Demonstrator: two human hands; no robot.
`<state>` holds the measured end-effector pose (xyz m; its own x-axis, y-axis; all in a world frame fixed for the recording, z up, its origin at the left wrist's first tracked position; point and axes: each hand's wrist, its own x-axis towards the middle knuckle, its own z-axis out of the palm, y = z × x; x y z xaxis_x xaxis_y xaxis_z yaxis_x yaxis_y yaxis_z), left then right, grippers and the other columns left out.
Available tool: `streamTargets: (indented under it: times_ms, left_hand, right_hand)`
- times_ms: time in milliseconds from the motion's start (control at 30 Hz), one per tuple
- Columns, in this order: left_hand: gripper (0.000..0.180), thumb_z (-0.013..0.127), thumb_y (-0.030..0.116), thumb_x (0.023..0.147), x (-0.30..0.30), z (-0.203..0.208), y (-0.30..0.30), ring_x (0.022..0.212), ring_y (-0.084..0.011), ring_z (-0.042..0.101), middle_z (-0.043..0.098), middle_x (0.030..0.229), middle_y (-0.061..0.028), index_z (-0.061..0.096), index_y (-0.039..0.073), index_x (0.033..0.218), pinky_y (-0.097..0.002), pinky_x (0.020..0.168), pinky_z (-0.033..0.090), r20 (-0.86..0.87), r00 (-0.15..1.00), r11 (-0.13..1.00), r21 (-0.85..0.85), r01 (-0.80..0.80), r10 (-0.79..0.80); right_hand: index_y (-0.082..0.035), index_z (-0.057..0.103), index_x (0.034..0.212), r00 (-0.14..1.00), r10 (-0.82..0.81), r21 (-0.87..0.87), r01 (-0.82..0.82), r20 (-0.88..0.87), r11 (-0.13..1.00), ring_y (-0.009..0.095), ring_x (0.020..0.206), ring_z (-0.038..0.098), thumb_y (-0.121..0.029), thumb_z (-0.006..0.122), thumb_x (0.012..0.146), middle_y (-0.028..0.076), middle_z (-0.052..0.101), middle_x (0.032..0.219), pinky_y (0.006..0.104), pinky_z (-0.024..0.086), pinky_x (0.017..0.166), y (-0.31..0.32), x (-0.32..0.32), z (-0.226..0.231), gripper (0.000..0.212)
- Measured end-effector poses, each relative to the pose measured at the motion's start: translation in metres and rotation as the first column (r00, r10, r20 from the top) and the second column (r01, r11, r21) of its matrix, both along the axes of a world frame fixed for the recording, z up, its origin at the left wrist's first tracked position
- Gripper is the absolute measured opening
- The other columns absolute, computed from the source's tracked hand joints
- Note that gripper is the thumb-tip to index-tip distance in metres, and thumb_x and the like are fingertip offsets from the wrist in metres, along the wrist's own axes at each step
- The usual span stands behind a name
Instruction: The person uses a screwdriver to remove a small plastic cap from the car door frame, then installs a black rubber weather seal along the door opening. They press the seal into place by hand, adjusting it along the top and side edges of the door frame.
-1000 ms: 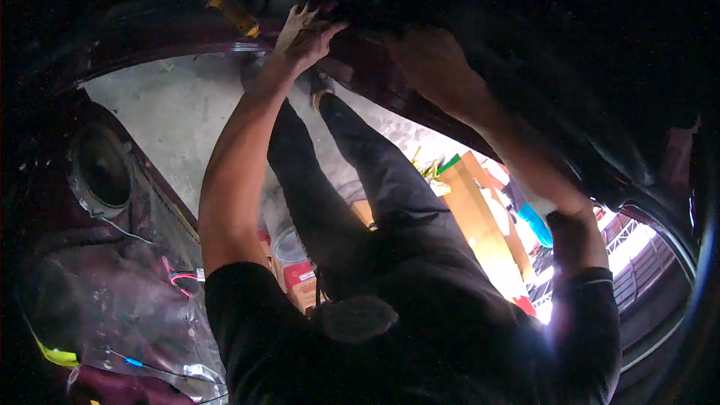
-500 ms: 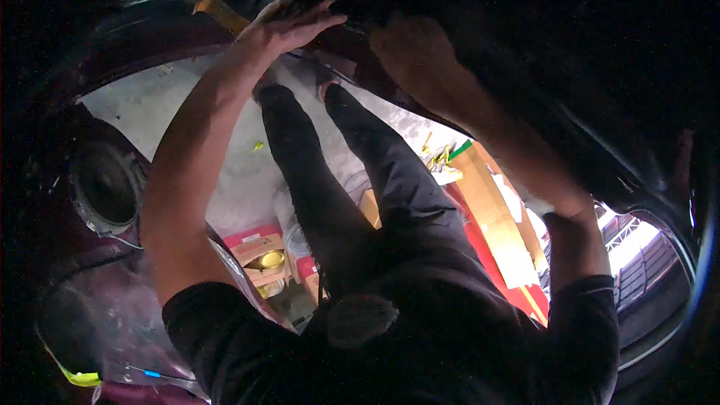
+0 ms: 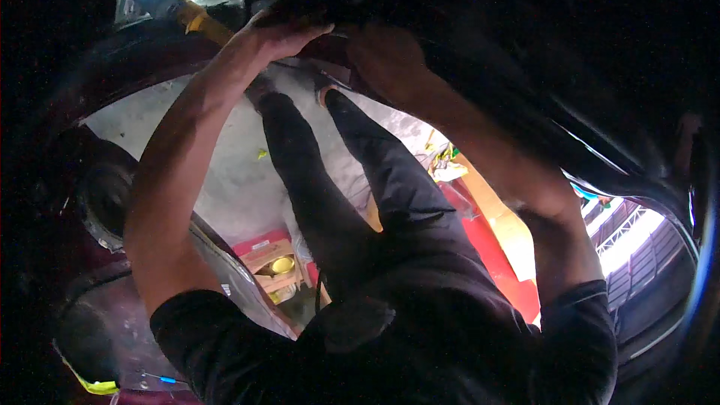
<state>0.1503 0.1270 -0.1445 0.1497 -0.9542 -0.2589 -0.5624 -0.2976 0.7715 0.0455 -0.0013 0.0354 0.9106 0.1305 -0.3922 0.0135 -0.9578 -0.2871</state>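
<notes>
Both my hands reach forward to a dark surface at the top of the view, where shadow hides most detail. My left hand (image 3: 283, 39) has one digit stretched out toward the right, while its other fingers fade into the dark. Close by on its right is my right hand (image 3: 386, 52), its fingers lost in shadow, so I cannot tell whether they hold anything. Just left of my left hand, an orange-yellow bar (image 3: 208, 28) with a dark end slants across the dark rim. What both hands touch is too dark to make out.
A round speaker (image 3: 109, 202) sits in a dark red door panel at left. Beyond the opening are pale floor, an open cardboard box (image 3: 262, 255) with a yellow round item, and a red-and-tan panel (image 3: 495, 236). Roof trusses (image 3: 626, 236) show through an opening at right.
Both hands have shifted slightly left and a little lower in view. My left fingers, spread and visible before, are now mostly in shadow. The whole view has shifted slightly.
</notes>
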Motion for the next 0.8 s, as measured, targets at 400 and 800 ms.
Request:
streamTargets:
  times_ms: [400, 800]
  left_hand:
    - [0.069, 0.058, -0.003, 0.083, 0.008, 0.016, -0.001, 0.128, -0.0321, 0.057, 0.059, 0.140, -0.0122, 0.054, 0.032, 0.143, -0.0398, 0.113, 0.041, 0.214, 0.956, 0.970, -0.092, 0.224, -0.200]
    - [0.069, 0.058, 0.000, 0.086, 0.009, 0.021, 0.008, 0.143, -0.0275, 0.042, 0.037, 0.159, -0.0075, 0.049, 0.031, 0.146, -0.0444, 0.119, 0.034, 0.281, 0.921, 0.963, 0.042, 0.267, -0.268]
  right_hand:
    - [-0.020, 0.060, 0.130, 0.987, -0.087, -0.175, 0.110, 0.133, 0.979, 0.030, 0.074, 0.072, -0.016, 0.061, 0.090, 0.014, 0.070, 0.093, 0.0428, 0.060, 0.063, -0.004, -0.021, -0.031, 0.040]
    - [-0.018, 0.065, 0.126, 0.861, -0.157, -0.345, -0.023, -0.484, 0.938, 0.035, 0.082, 0.072, -0.012, 0.056, 0.089, 0.019, 0.071, 0.090, 0.0486, 0.058, 0.072, -0.004, 0.005, 0.024, 0.039]
